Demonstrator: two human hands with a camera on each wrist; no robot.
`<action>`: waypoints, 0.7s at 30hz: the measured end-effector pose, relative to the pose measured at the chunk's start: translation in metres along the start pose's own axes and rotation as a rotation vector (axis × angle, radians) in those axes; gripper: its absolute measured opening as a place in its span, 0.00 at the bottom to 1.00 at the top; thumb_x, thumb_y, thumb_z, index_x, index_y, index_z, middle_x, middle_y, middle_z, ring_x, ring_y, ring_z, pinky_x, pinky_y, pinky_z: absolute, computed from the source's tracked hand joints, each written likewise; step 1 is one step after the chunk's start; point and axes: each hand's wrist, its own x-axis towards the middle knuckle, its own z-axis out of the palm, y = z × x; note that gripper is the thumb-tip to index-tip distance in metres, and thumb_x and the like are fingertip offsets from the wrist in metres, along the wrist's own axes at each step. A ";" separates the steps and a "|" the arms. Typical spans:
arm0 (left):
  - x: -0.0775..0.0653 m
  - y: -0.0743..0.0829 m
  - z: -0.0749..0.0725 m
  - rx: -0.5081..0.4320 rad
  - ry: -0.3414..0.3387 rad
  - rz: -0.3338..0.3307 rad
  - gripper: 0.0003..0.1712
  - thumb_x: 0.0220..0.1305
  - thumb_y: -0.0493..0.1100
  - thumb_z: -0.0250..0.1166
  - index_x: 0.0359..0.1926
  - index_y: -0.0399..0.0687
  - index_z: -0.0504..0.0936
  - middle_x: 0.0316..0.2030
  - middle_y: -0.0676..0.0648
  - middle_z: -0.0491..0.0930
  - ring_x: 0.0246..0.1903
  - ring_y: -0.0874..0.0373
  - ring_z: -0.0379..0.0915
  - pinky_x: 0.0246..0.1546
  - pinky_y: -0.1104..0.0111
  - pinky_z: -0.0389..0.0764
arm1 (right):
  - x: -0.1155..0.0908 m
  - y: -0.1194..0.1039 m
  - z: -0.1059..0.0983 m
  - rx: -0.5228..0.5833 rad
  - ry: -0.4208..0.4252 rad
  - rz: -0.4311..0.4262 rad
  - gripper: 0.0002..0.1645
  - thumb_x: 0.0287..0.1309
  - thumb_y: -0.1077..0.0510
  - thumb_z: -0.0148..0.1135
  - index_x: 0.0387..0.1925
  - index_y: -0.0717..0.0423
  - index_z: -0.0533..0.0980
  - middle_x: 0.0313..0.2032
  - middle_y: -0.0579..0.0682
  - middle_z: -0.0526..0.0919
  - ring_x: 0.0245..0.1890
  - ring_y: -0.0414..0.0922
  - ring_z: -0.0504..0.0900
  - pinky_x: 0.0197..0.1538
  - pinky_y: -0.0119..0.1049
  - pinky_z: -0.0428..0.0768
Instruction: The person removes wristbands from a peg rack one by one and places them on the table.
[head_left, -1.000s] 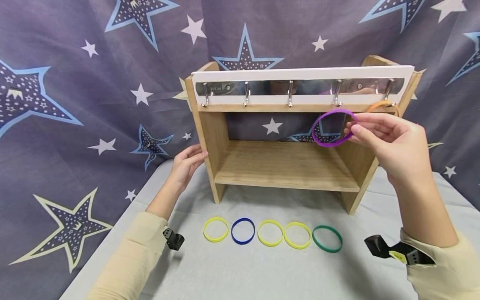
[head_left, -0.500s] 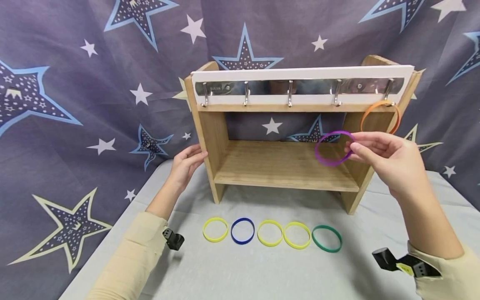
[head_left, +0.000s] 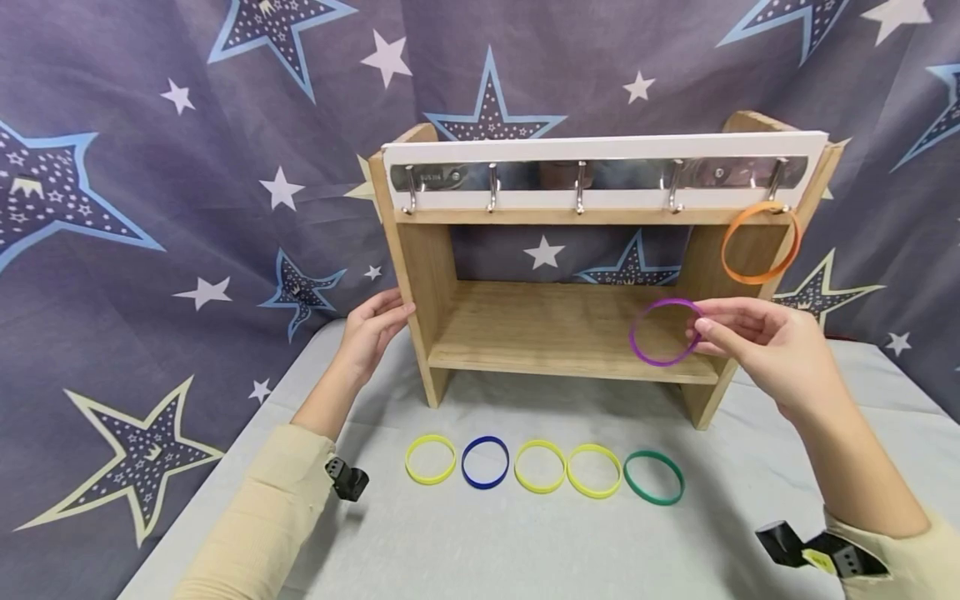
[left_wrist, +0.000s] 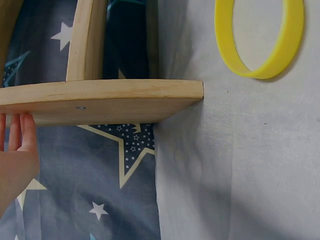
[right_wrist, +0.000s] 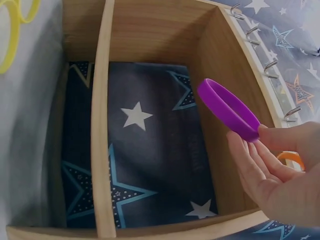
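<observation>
My right hand (head_left: 765,346) pinches a purple silicone wristband (head_left: 634,340) between thumb and fingertips, in front of the right part of a wooden shelf (head_left: 570,329). In the right wrist view the purple wristband (right_wrist: 227,107) tilts up from the fingertips. My left hand (head_left: 372,329) touches the outer face of the shelf's left side panel with straight fingers; the left wrist view shows those fingers (left_wrist: 29,131) against the wood. An orange wristband (head_left: 789,257) hangs from the rightmost hook of the metal hook rail (head_left: 626,175) along the shelf's top front.
On the grey-white cloth before the shelf lie several wristbands in a row, among them a yellow wristband (head_left: 409,467), a blue wristband (head_left: 487,486) and a green wristband (head_left: 655,502). A dark star-patterned curtain (head_left: 187,333) stands behind.
My right hand has moved down with the purple wristband, from just under the hooks to the lower shelf board's height, uncovering the orange wristband. The left hand has stayed put.
</observation>
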 end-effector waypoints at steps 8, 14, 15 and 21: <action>0.001 -0.001 0.000 -0.007 0.000 0.001 0.25 0.63 0.31 0.57 0.61 0.30 0.67 0.40 0.56 0.81 0.43 0.67 0.79 0.52 0.78 0.80 | -0.005 0.010 -0.009 -0.178 -0.016 0.070 0.17 0.59 0.68 0.61 0.36 0.40 0.82 0.29 0.35 0.88 0.30 0.30 0.86 0.34 0.23 0.85; 0.000 -0.001 0.001 -0.011 0.001 0.007 0.24 0.63 0.30 0.57 0.61 0.29 0.67 0.40 0.56 0.80 0.43 0.67 0.79 0.51 0.78 0.80 | -0.011 0.017 -0.018 -0.331 -0.050 0.142 0.18 0.61 0.64 0.61 0.35 0.32 0.80 0.28 0.30 0.86 0.29 0.29 0.86 0.34 0.20 0.83; 0.000 -0.001 0.001 -0.010 0.002 0.006 0.25 0.63 0.30 0.57 0.61 0.29 0.67 0.40 0.56 0.80 0.43 0.67 0.79 0.51 0.78 0.80 | -0.012 0.019 -0.020 -0.333 -0.055 0.149 0.18 0.61 0.64 0.61 0.35 0.31 0.79 0.28 0.30 0.86 0.29 0.29 0.86 0.34 0.20 0.83; 0.001 -0.001 0.000 -0.006 0.007 -0.001 0.26 0.63 0.31 0.57 0.62 0.29 0.66 0.40 0.56 0.80 0.44 0.67 0.78 0.51 0.79 0.79 | -0.017 0.032 -0.031 -0.314 -0.093 0.143 0.21 0.61 0.68 0.59 0.35 0.34 0.81 0.28 0.32 0.87 0.28 0.31 0.86 0.33 0.23 0.85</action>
